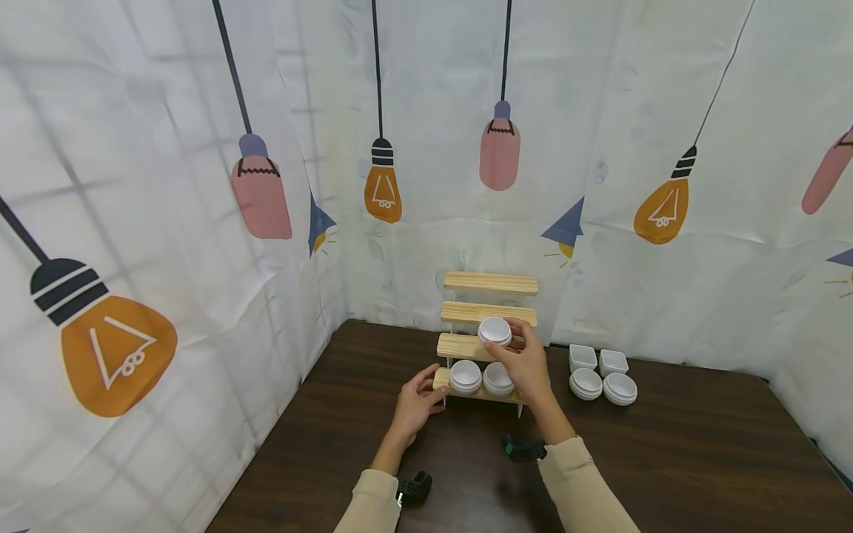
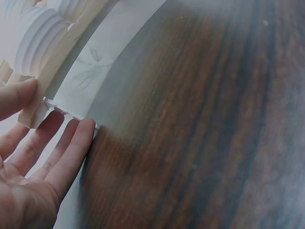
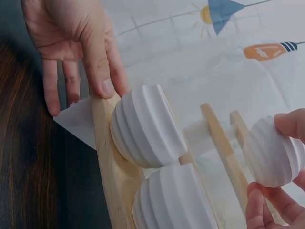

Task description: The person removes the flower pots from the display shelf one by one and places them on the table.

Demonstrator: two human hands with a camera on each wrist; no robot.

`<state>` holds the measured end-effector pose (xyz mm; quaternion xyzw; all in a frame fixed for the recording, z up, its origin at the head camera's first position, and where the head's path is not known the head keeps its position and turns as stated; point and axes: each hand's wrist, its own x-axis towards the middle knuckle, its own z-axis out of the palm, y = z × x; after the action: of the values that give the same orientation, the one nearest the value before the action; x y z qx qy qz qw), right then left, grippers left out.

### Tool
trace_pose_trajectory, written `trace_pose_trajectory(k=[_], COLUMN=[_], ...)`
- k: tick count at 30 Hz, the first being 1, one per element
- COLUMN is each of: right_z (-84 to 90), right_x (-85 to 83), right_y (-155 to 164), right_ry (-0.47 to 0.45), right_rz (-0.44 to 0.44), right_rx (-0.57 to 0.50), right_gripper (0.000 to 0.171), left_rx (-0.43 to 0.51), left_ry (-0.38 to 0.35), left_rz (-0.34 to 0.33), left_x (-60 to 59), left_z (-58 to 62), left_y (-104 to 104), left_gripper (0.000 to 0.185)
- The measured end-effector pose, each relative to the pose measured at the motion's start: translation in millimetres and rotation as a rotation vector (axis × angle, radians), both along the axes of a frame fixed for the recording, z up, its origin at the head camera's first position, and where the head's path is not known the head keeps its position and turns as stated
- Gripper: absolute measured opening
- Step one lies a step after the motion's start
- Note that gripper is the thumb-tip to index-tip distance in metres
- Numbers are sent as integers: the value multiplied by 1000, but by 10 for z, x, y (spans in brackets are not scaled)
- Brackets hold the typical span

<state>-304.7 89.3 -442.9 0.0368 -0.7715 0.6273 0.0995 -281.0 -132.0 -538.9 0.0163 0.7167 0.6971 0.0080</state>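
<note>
The work surface is a dark brown, wood-grained tabletop [image 1: 693, 451]. Creased white sheeting [image 1: 436, 66] encloses it at the left, rear and right. The sheeting carries printed orange bulbs [image 1: 383, 194], pink lamps [image 1: 500, 155] and blue shades [image 1: 565, 222]; faint grid lines cross its left panel.

A four-step wooden rack [image 1: 490, 282] stands on the tabletop near the rear sheeting. Two ribbed white bowls [image 1: 465, 376] sit side by side on its lowest step. To the right of the rack, two squarish white bowls [image 1: 583, 357] stand behind two round white bowls [image 1: 620, 388].

Left hand [image 1: 415, 403]: the fingers grip the left end of the lowest step, thumb above, other fingers beneath. Right hand [image 1: 526, 366]: the fingers grasp a third ribbed bowl [image 1: 494, 331] at the second step from the bottom. Whether this bowl touches the step cannot be determined.
</note>
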Motion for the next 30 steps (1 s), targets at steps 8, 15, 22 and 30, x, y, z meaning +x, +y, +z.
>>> trace_pose_trajectory(k=[8,15,22,30], right_z=[-27,-79,-78,-101], right_x=[46,47,84,143], right_y=[84,175,241,304], right_ry=[20,17,12,31], right_rz=[-26,-49,-52,-36], right_rx=[-1,5,-23,-53], right_gripper=[60,60,61,61], left_rx=[12,8,5,16], left_ry=[2,10,11,9], left_rz=[-4,-6,-9,-14], left_x=[-18,-8,17,1], left_z=[-34,-27,-1,-12], left_y=[-9,-10,-10,-14], left_gripper=[57,58,58,59])
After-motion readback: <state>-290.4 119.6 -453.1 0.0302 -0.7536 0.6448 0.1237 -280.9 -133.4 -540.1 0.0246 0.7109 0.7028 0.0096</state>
